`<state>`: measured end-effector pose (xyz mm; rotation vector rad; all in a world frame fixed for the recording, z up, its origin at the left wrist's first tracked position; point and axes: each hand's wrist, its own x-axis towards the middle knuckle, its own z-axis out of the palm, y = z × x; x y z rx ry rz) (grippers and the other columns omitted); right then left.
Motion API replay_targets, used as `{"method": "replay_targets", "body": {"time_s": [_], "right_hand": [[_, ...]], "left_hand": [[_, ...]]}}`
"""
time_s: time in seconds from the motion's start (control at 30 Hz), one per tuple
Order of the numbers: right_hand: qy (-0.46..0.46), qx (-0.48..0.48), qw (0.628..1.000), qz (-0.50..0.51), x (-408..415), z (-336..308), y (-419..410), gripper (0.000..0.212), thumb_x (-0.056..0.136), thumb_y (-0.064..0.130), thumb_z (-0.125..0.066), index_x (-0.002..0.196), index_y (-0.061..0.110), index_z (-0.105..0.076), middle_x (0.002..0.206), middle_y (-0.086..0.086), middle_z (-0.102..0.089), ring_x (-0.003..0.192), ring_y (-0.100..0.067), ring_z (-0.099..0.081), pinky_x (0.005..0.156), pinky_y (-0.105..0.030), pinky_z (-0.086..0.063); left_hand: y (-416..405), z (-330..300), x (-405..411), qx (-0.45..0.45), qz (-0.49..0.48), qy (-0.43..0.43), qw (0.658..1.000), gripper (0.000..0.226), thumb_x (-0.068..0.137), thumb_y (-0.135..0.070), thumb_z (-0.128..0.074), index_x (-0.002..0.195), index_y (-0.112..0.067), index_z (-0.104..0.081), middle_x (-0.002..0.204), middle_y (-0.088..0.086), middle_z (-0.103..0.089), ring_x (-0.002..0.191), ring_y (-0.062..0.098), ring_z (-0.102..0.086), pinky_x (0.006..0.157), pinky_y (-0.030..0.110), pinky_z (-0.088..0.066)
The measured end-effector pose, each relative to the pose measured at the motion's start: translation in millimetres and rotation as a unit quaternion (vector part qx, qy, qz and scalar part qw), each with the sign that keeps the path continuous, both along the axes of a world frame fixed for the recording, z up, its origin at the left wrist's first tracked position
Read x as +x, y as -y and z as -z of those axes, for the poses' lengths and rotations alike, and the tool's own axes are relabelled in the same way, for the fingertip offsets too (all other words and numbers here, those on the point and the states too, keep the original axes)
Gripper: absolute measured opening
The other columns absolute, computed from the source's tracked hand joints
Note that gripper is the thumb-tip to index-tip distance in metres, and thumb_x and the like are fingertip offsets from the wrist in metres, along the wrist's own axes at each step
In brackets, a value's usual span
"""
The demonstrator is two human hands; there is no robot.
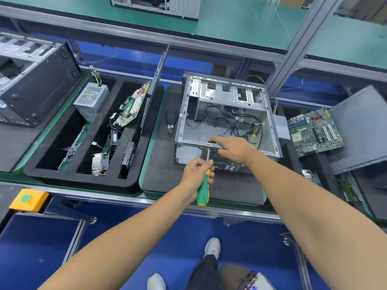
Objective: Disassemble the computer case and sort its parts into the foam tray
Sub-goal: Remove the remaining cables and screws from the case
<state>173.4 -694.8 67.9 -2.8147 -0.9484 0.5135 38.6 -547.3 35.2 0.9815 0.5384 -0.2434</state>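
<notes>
Nearest, left hand (195, 171) grips a green screwdriver (203, 189) at the open computer case (227, 120) whose near rim right hand (233, 148) holds, beside foam tray (83, 181) holding power supply (91, 100), motherboard (130, 107), heatsink (99, 164).

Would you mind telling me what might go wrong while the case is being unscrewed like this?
1. The screwdriver in the left hand works right beside the right hand gripping the computer case rim; a slip could jab those fingers.
2. Loose cables remain inside the case and may snag when parts come out.
3. The rim's sheet-metal edges could cut the bracing hand.
</notes>
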Motion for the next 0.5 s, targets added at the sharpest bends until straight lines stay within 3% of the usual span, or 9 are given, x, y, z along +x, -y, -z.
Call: {"method": "replay_targets", "body": {"time_s": [0.13, 0.2, 0.27, 0.37, 0.5], "right_hand": [[0.003, 0.005, 1.0, 0.004, 0.2, 0.7, 1.1, 0.049, 0.087, 0.036, -0.041, 0.133, 0.053, -0.036, 0.078, -0.001, -0.064, 0.074, -0.023, -0.061, 0.073, -0.042, -0.052], [0.006, 0.005, 1.0, 0.001, -0.2, 1.0, 0.9, 0.05, 0.087, 0.036, -0.041, 0.134, 0.052, -0.036, 0.077, -0.001, -0.062, 0.073, -0.023, -0.06, 0.072, -0.042, -0.052], [0.009, 0.006, 1.0, -0.001, -1.0, 1.0, 0.0, 0.049, 0.086, 0.038, -0.04, 0.133, 0.05, -0.036, 0.075, 0.001, -0.06, 0.073, -0.024, -0.06, 0.071, -0.042, -0.051], [0.016, 0.008, 1.0, -0.007, -0.3, 1.6, 0.2, 0.049, 0.085, 0.038, -0.039, 0.133, 0.05, -0.036, 0.077, 0.001, -0.061, 0.074, -0.024, -0.059, 0.068, -0.04, -0.049], [0.019, 0.007, 1.0, -0.001, 0.2, 3.6, 1.1, 0.05, 0.086, 0.036, -0.039, 0.134, 0.052, -0.036, 0.075, 0.0, -0.061, 0.072, -0.023, -0.059, 0.063, -0.038, -0.044]], "left_hand": [[1.5, 4.8, -0.1, -0.083, -0.001, -0.001, 0.997, 0.018, 0.1, -0.015, -0.065, 0.087, -0.011, -0.054, 0.068, 0.001, -0.062, 0.051, 0.007, -0.051, 0.04, 0.017, -0.04], [2.2, 6.1, -1.9, -0.098, 0.003, 0.004, 0.995, 0.014, 0.101, -0.018, -0.064, 0.092, -0.01, -0.057, 0.069, 0.0, -0.062, 0.055, 0.008, -0.056, 0.046, 0.02, -0.049], [3.6, 5.2, -5.0, -0.101, 0.012, 0.011, 0.995, 0.013, 0.101, -0.021, -0.064, 0.094, -0.01, -0.06, 0.072, 0.002, -0.064, 0.067, 0.013, -0.068, 0.057, 0.031, -0.06], [8.1, 3.2, -8.9, -0.006, 0.024, -0.015, 1.0, 0.021, 0.102, -0.029, -0.064, 0.106, -0.009, -0.063, 0.086, 0.002, -0.077, 0.085, 0.013, -0.076, 0.068, 0.039, -0.064], [17.1, -2.3, -5.7, 0.128, -0.015, -0.031, 0.991, 0.022, 0.105, -0.028, -0.057, 0.107, -0.007, -0.064, 0.078, -0.002, -0.073, 0.061, 0.008, -0.063, 0.055, 0.025, -0.051]]}}
